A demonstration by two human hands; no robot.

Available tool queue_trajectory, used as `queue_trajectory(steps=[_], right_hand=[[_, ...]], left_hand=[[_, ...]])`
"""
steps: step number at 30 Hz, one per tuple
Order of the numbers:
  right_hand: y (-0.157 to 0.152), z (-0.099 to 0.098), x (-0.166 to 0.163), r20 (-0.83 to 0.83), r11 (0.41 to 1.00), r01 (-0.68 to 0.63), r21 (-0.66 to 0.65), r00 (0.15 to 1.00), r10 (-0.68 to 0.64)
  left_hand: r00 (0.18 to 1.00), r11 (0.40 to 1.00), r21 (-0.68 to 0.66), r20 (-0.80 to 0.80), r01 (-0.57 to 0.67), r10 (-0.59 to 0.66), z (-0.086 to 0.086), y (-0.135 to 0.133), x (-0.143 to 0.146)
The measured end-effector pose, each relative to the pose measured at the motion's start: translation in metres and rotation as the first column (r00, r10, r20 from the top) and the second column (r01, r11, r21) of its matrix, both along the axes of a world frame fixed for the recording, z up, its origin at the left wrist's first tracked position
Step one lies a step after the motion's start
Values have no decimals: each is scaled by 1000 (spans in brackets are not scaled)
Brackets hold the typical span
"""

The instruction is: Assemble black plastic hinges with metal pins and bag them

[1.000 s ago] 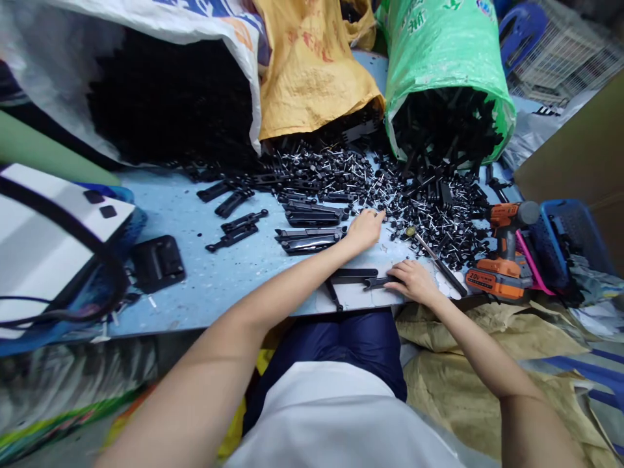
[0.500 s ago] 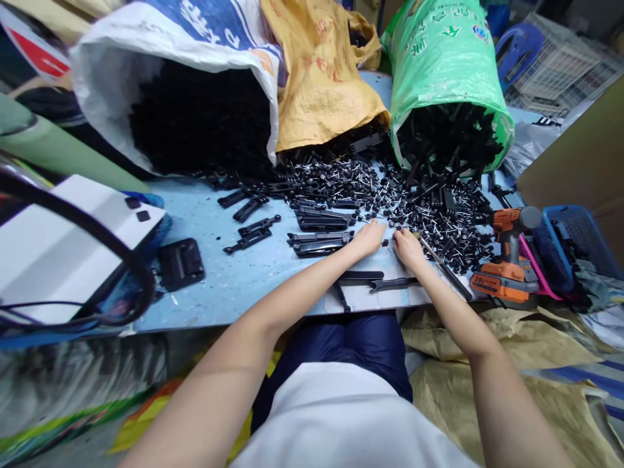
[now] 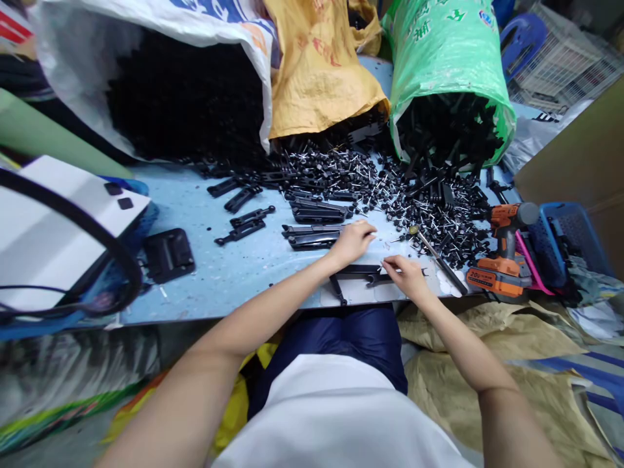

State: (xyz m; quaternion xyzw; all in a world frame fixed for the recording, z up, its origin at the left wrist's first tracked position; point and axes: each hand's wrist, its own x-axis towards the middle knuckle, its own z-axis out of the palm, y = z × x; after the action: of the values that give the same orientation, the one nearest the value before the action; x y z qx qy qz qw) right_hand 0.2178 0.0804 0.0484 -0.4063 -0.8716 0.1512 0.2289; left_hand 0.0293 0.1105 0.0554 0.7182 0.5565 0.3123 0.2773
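Note:
My left hand is closed, fingertips together, beside a stack of long black plastic arms. Whatever its fingers hold is too small to make out. My right hand pinches a small screw, its pale tip just showing, over the black bracket pieces at the table's front edge. A fork-ended black piece lies partly hidden under that hand. Behind both hands spreads a heap of black-headed screws. Right of my right hand lies a thin rod-like tool.
An orange cordless drill stands at the right, beside a blue basket. White, yellow and green sacks line the back, black parts spilling out. Paired black pieces and a black square part lie left.
Both hands have drawn back from the screw heap toward the table's front edge. My right hand is now over the black bracket pieces. The view has shifted slightly.

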Motion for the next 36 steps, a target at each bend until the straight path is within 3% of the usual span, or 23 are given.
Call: queue_trajectory(steps=[2,4,7,9,12,16,20,24,28,30,33,36], right_hand=[[-1,-3,-2,28,996,-32,78,999,30],[-1,-4,-2,81,984,-78,161,995,65],[-3,-3,0,178,961,-115,250,981,71],[-4,-3,1,222,955,-153,256,970,96],[-6,-2,1,246,954,-195,227,959,137],[-5,-1,2,204,945,-196,263,968,144],[-7,-2,1,194,909,-213,359,969,151],[-5,-7,4,202,907,-235,348,964,172],[-4,-6,8,229,905,-197,376,967,115],[-4,-3,9,255,916,-205,346,960,119],[-4,-2,6,327,915,-222,338,939,107],[-4,-5,3,336,902,-229,366,936,101]], left_hand=[[905,968,-89,345,-233,249,-2,-20,-21],[711,897,-275,547,-347,443,-7,-40,-38],[480,799,-471,639,-373,601,-15,-65,-51],[428,769,-519,639,-373,639,-18,-74,-52],[476,769,-516,605,-378,639,-19,-80,-49],[652,840,-444,543,-313,530,-15,-83,-48],[805,910,-288,437,-298,401,-11,-84,-45],[868,931,-282,371,-233,330,-14,-80,-46],[899,938,-211,289,-275,329,-18,-81,-51],[918,946,-108,227,-307,324,-21,-84,-51],[950,927,210,105,-310,294,-24,-89,-38],[989,898,437,-99,-56,110,-26,-89,-11]])
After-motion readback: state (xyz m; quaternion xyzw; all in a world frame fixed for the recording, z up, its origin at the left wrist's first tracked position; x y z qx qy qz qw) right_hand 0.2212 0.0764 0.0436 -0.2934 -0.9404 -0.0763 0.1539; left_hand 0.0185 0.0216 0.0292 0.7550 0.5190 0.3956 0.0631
